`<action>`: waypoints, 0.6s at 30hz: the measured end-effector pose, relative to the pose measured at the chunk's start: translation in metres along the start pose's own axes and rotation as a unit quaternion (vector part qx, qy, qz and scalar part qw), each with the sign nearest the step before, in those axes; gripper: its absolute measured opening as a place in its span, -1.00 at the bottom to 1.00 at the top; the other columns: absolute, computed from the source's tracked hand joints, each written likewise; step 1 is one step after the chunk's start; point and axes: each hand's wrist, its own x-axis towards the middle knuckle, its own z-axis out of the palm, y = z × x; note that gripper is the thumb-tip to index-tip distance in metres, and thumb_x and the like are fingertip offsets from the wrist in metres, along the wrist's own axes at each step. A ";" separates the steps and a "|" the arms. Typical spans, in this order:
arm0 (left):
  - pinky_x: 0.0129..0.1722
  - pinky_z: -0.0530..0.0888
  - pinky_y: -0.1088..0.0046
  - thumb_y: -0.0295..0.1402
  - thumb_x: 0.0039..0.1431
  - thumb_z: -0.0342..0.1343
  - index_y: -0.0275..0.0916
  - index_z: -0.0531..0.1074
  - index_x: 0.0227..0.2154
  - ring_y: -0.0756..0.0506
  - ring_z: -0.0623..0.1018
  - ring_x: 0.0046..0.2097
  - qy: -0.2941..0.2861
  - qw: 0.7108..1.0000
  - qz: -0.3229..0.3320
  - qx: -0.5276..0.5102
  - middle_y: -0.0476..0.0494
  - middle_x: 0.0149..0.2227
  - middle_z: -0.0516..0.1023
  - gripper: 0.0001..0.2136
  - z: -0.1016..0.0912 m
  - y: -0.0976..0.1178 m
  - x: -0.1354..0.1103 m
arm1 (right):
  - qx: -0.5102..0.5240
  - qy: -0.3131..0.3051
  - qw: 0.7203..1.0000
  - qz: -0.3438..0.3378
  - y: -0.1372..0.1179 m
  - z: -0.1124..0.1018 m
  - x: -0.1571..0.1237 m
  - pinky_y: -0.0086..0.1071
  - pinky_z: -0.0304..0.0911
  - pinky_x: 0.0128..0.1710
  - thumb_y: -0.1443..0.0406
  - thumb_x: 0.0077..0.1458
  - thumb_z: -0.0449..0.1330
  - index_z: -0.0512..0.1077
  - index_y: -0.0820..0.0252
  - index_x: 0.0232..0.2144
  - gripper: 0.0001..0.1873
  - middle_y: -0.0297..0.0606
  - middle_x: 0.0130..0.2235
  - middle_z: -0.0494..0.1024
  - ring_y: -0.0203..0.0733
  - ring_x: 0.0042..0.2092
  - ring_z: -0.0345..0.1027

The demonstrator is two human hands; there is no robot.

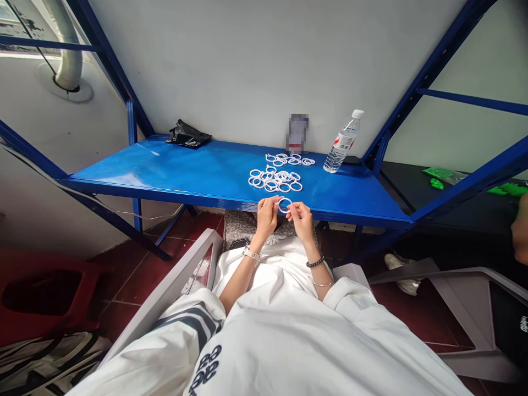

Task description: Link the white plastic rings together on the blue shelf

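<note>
Both my hands meet just in front of the blue shelf (pixel 185 170). My left hand (pixel 267 215) and my right hand (pixel 301 217) pinch a single white plastic ring (pixel 284 205) between their fingertips, one on each side. Beyond them on the shelf lies a pile of several white rings (pixel 275 180), and a smaller cluster of white rings (pixel 289 160) sits farther back. I wear a watch on the left wrist and bracelets on the right.
A clear water bottle (pixel 341 143) stands at the shelf's right rear. A crumpled black bag (pixel 187 135) lies at the back left. Blue rack struts frame both sides. Another person's arm (pixel 520 228) shows at the right edge, beside a grey chair (pixel 466 286).
</note>
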 end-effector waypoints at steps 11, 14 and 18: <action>0.11 0.37 0.23 -0.14 0.57 -0.34 -0.18 0.52 0.01 -0.13 0.60 0.10 0.006 1.000 0.025 0.004 -0.22 -0.01 0.68 -0.51 0.000 -0.001 0.001 | 0.023 0.006 1.000 -0.001 0.001 0.000 0.000 -0.31 0.36 -0.35 -0.19 0.30 0.08 0.52 0.14 -0.24 -0.45 -0.36 -0.51 0.55 -0.28 -0.52 0.40; 0.12 0.37 0.23 -0.17 0.57 -0.32 -0.18 0.53 0.01 -0.13 0.60 0.11 -0.001 1.000 0.024 0.007 -0.21 -0.01 0.68 -0.52 -0.001 0.000 0.001 | 0.023 0.005 1.000 -0.001 0.001 0.000 0.000 -0.32 0.36 -0.36 -0.21 0.30 0.07 0.52 0.13 -0.25 -0.43 -0.36 -0.51 0.55 -0.28 -0.52 0.40; 0.14 0.37 0.20 -0.21 0.57 -0.31 -0.17 0.55 -0.06 -0.14 0.60 0.13 -0.015 1.000 0.015 0.015 -0.21 0.01 0.68 -0.54 -0.001 -0.001 0.001 | 0.023 0.007 1.000 -0.003 0.001 0.000 0.000 -0.31 0.35 -0.36 -0.21 0.29 0.06 0.51 0.13 -0.26 -0.43 -0.35 -0.51 0.55 -0.27 -0.52 0.41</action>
